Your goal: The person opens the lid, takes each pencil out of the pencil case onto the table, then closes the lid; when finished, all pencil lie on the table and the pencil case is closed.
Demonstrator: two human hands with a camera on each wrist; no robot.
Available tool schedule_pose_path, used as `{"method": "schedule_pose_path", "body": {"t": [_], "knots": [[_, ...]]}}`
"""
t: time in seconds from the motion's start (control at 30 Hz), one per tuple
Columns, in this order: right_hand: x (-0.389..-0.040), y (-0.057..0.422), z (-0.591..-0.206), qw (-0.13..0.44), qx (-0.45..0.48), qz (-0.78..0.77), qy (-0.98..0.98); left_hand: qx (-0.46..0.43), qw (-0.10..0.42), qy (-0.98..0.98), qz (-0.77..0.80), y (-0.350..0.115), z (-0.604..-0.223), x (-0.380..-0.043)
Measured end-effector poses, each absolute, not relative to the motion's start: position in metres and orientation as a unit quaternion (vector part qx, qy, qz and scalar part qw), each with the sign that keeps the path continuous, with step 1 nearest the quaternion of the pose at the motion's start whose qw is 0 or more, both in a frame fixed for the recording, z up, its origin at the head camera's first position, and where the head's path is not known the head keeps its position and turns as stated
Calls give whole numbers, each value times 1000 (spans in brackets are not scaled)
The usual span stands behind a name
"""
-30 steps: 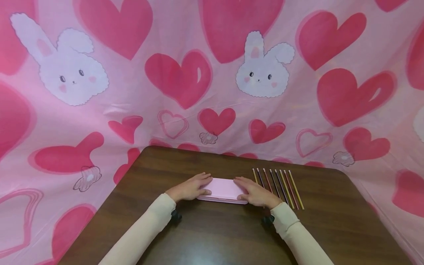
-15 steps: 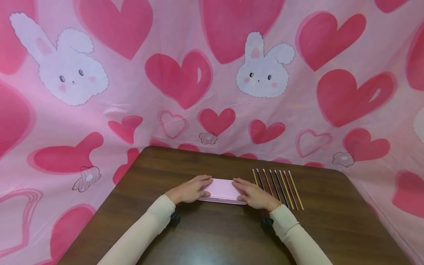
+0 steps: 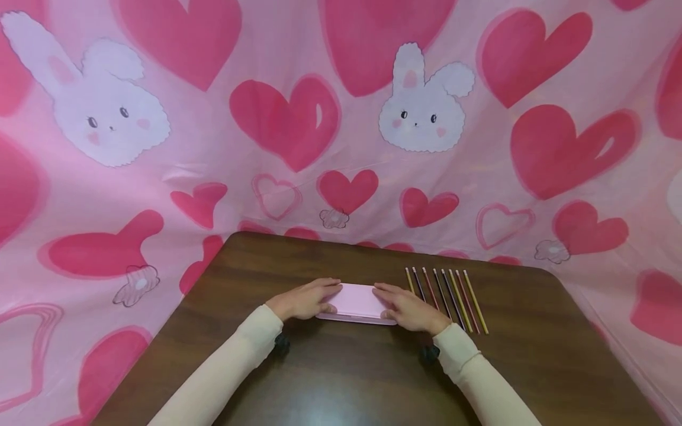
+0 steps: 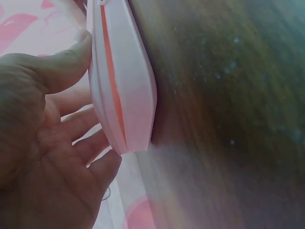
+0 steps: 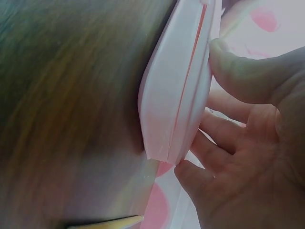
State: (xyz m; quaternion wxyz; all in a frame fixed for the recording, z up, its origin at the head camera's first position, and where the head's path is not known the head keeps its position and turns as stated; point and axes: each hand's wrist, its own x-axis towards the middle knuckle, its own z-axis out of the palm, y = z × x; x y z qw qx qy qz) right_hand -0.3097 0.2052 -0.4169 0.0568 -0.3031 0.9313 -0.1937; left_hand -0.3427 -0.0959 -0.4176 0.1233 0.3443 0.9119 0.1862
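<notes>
A pale pink pencil case (image 3: 358,300) lies flat on the wooden table, its lid down, with an orange-red line running along its side (image 4: 114,86). The left hand (image 3: 306,300) rests on the case's left end, thumb on the near part of the top and fingers toward the far edge. On the right end, the right hand (image 3: 410,307) lies in much the same way. Both wrist views show thumb and fingers touching the upper face and its edge, fingers extended rather than wrapped round the case (image 5: 176,90). What is inside the case is hidden.
Several pencils (image 3: 457,299) lie side by side just right of the right hand, their near ends partly behind that hand and wrist. The brown table (image 3: 330,373) ends at a pink curtain (image 3: 298,53) printed with hearts and rabbits.
Both hands stay on the case with hardly any movement. The head view has shifted a little, so the scene sits slightly higher in it.
</notes>
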Motion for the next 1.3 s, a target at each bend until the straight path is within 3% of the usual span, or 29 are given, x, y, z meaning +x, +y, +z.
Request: {"method": "schedule_pose_path", "body": {"t": [0.4,1.3], "knots": [[-316,191,-401,37,-325,-165,930,332,84,924,169,-108,-405,-335],[-309,202,-422,39,-290,-175,940,343,90,918,177,-96,-422,-341]]}}
